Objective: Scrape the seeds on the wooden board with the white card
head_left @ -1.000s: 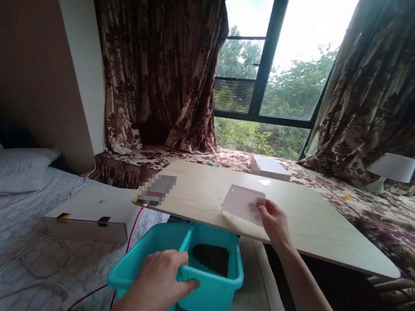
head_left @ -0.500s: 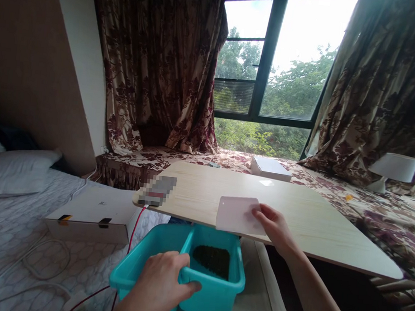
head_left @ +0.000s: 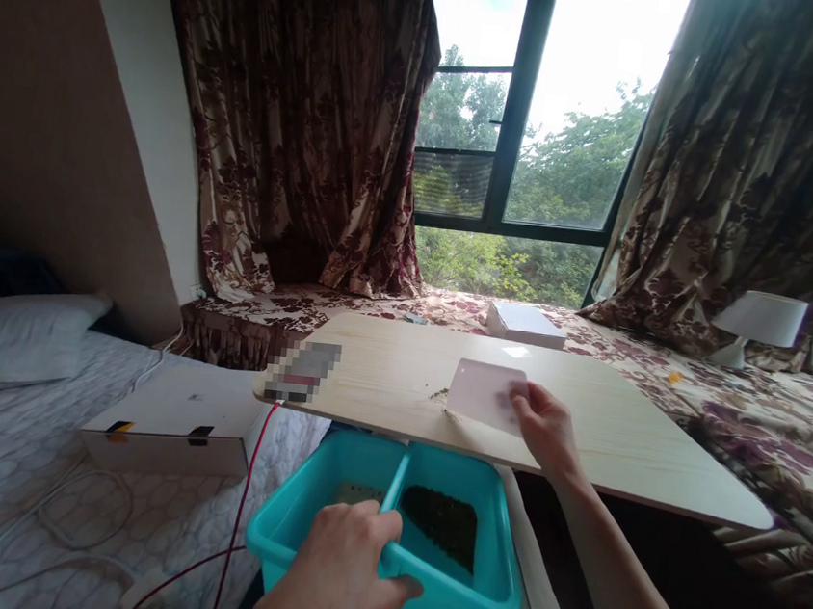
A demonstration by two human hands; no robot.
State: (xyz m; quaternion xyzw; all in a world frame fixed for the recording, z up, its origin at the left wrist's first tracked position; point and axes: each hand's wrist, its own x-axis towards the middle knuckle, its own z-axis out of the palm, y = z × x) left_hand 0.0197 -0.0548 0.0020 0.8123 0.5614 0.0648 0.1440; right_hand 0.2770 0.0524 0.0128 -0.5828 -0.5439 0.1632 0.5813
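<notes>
My left hand (head_left: 346, 565) grips the near rim of a turquoise two-compartment bin (head_left: 508, 548), close to its divider. Dark loose material (head_left: 442, 526) lies in the right compartment, and a few small bits show in the left one. Between the thumb and fingers of my right hand (head_left: 548, 426) is a thin translucent plastic sheet (head_left: 485, 395), held over the pale wooden tabletop (head_left: 605, 417). Some dark crumbs (head_left: 439, 395) lie on the tabletop by the sheet's left edge. The bin sits below the table's near edge.
On the tabletop's left end is a blurred-out device (head_left: 303, 371) with a red cable (head_left: 247, 482). A white box (head_left: 176, 421) rests on the bed at left. Behind the table, the window seat holds another white box (head_left: 524, 325) and a lamp (head_left: 760, 322).
The bin has moved right with my left hand. The plastic sheet has shifted right and farther back from the table's near edge, and crumbs beside it have come into view.
</notes>
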